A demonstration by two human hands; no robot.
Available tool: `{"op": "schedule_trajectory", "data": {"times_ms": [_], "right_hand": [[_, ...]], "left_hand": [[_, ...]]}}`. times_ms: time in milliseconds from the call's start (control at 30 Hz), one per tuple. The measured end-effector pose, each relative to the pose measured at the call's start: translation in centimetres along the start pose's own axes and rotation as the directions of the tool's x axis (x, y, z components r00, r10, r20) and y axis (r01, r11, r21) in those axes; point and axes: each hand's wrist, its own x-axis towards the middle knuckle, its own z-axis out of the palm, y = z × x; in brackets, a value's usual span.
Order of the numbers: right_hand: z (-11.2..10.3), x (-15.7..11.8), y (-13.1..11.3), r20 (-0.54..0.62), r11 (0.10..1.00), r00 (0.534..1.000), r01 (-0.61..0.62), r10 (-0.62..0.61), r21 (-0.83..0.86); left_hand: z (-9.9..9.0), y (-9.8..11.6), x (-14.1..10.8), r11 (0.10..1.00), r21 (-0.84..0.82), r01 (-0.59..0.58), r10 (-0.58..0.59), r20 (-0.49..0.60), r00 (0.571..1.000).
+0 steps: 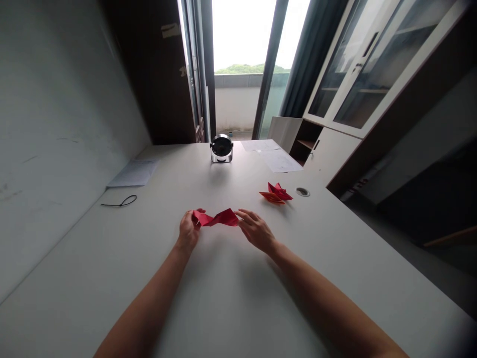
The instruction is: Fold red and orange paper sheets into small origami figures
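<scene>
A partly folded piece of red paper [223,217] is held just above the white table [219,288], with creases that make it bend up and down along its length. My left hand [189,228] is closed on its left end, the thumb and fingers around the edge. At the right end my right hand [255,228] pinches the paper's edge between thumb and fingertips. Beyond my right hand lie a red folded paper boat [280,191] and an orange folded paper boat [273,198], side by side and touching.
A small round silver-and-black device [221,148] stands at the table's far edge. Paper sheets [281,160] lie at the back right, more papers [133,173] by the left wall. A black cable tie [124,201] is at the left, a round cable hole [302,192] at the right.
</scene>
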Motion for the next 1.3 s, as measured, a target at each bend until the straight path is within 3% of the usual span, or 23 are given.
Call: {"op": "schedule_trajectory", "data": {"times_ms": [167,333,467,567,700,833,1000,1167,1300], "right_hand": [[0.7,0.2,1.0,0.072,0.999,0.997,-0.037,0.035,0.023],[1.1,0.9,0.3,0.094,0.958,0.985,-0.166,0.148,0.234],[1.4,3.0,-0.9,0.061,0.898,0.982,-0.186,0.177,0.398],[2.3,5.4,-1.2,0.113,0.854,0.982,-0.187,0.150,0.485],[4.2,8.0,-0.1,0.296,0.734,0.945,-0.298,0.137,0.611],[6.0,8.4,1.1,0.379,0.591,0.914,-0.387,0.144,0.708],[6.6,7.8,0.9,0.302,0.436,0.912,-0.400,0.278,0.806],[6.6,7.7,-0.1,0.245,0.451,0.916,-0.373,0.318,0.810],[7.0,7.6,0.0,0.235,0.403,0.897,-0.386,0.375,0.830]], "left_hand": [[-0.5,0.7,-0.3,0.997,-0.075,0.014,-0.012,0.022,1.000],[0.2,0.6,-1.6,0.993,-0.102,0.061,-0.056,0.054,0.997],[1.0,0.5,-2.0,0.991,-0.124,0.058,-0.045,0.105,0.993],[1.9,0.9,-1.8,0.989,-0.134,0.067,-0.041,0.186,0.982],[3.4,1.8,-0.6,0.991,-0.116,0.069,-0.032,0.295,0.955],[4.9,2.2,1.3,0.976,-0.211,0.052,-0.001,0.238,0.971],[5.7,0.8,2.5,0.940,-0.329,0.094,-0.031,0.191,0.981],[5.9,-0.5,2.5,0.947,-0.313,0.069,-0.011,0.183,0.983],[5.9,-1.1,2.2,0.963,-0.268,0.023,0.026,0.178,0.984]]}}
